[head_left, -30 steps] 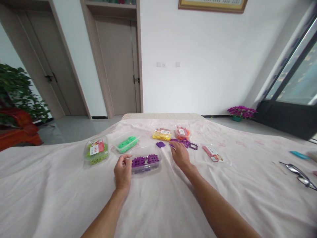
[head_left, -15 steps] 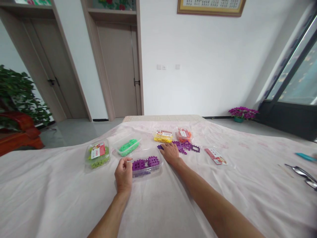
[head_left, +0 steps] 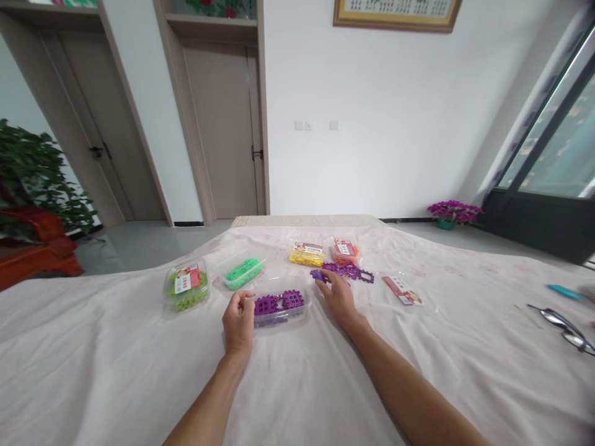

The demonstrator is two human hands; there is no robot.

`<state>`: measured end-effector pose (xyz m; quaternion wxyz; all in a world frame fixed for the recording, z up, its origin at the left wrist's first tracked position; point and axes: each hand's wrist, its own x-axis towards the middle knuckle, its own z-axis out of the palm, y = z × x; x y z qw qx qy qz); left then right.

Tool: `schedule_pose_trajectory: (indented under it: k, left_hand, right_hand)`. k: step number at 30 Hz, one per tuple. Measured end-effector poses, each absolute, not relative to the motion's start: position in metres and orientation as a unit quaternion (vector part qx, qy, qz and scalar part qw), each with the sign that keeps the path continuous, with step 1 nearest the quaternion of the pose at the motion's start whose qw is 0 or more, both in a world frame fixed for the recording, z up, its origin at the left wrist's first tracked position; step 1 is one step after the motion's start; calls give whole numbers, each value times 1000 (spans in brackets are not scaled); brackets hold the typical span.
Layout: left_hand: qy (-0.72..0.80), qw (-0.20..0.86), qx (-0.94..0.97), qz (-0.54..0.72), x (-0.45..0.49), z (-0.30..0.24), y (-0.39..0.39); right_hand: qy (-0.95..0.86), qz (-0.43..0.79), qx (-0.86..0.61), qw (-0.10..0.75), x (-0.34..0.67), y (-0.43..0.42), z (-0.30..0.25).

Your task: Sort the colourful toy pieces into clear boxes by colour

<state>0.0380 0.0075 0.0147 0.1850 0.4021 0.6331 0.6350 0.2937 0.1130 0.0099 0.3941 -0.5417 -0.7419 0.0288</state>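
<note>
My left hand (head_left: 238, 322) is closed on the left rim of a clear plastic box (head_left: 298, 314). Inside that box lie several purple interlocking plastic pieces (head_left: 292, 299) with notched edges. My right hand (head_left: 339, 298) pinches a purple interlocking piece (head_left: 318, 275) between thumb and fingers, just beyond the box's right side. Behind the right hand, more purple pieces (head_left: 348, 270) lie loose on the cloth, partly hidden by its fingers.
A box of light green pieces (head_left: 244, 272) and a lidded box of yellow-green ones (head_left: 188, 288) stand left. Yellow (head_left: 307, 254) and orange (head_left: 344, 251) boxes sit behind. A labelled clear lid (head_left: 403, 290), glasses (head_left: 562, 325) and a blue item (head_left: 564, 291) lie right.
My right hand has drawn back and right from the pile, lifting a purple piece in its fingers. My left hand and the box have shifted slightly right in view.
</note>
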Motion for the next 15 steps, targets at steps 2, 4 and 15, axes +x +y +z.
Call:
schedule_pose_trajectory:
  k: [2,4,15]
  left_hand:
    - [629,187,405,636,39,15,7]
    - [626,189,410,636,39,15,7]
    - [624,190,424,628,38,12,10]
  right_hand:
    - [-728,56,-503,463,294,108,16]
    - [-737,73,-456,494,289,101,25]
    - [-865,77,-286,404,270,65,48]
